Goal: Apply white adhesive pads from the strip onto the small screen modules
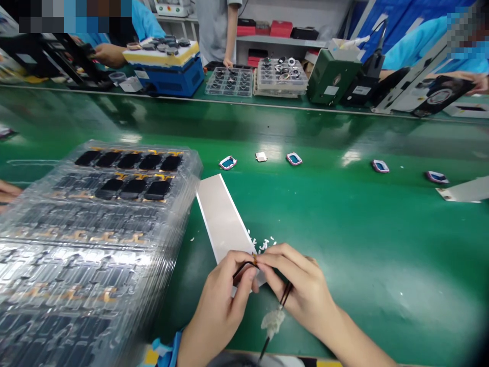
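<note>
My left hand [223, 306] is closed on a small black-edged screen [240, 267], which its fingers mostly hide. The screen looks like the black ones in the tray. My right hand [301, 285] pinches at a small orange flex cable [254, 258] on the screen's far edge. Dark tweezers [286, 294], wrapped in a whitish wad [272, 322], are tucked in the right palm, pointing back toward me. Beneath both hands lies a long pale card strip [223, 216] with white edges. Small white scraps [264, 245] are scattered beside it.
A tall stack of clear plastic trays [153, 224] with black screens [129, 160] fills the left. Several watch-like frames [294, 159] lie spaced along the green bench [344, 244]. Co-workers sit or stand across it, behind a blue box [171, 74] and clear part trays [229, 84].
</note>
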A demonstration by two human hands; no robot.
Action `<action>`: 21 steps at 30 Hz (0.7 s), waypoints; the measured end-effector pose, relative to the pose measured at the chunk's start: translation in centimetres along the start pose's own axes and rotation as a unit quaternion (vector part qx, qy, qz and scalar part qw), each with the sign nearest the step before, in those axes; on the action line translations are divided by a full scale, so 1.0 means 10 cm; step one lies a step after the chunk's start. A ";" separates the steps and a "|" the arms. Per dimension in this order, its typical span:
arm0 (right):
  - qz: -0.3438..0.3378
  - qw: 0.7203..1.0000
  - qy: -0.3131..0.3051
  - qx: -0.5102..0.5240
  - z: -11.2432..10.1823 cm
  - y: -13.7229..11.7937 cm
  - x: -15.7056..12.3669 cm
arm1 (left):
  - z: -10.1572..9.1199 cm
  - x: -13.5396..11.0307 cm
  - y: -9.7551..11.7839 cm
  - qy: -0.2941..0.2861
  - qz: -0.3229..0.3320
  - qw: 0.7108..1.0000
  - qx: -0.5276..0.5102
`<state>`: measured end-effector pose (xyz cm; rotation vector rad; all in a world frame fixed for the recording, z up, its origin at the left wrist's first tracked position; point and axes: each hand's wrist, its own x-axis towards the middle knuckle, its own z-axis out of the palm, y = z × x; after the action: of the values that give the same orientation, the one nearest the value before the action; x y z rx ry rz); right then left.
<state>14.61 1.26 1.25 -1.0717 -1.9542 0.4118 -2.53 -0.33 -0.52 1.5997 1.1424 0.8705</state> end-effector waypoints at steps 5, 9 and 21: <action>0.001 1.000 0.003 -0.029 0.03 -0.01 -0.04 | 0.00 0.01 0.00 -0.001 0.015 0.999 0.051; 0.084 0.996 0.012 -0.004 -0.01 0.04 -0.02 | 0.00 0.00 0.02 -0.004 0.004 1.000 0.030; 0.312 0.924 -0.055 0.212 -0.11 0.13 0.09 | -0.04 -0.01 0.16 0.007 -0.059 0.955 -0.289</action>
<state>15.94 2.65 1.61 -1.3762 -1.4667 1.2055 -2.51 -0.48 1.16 1.0345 0.8711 1.0210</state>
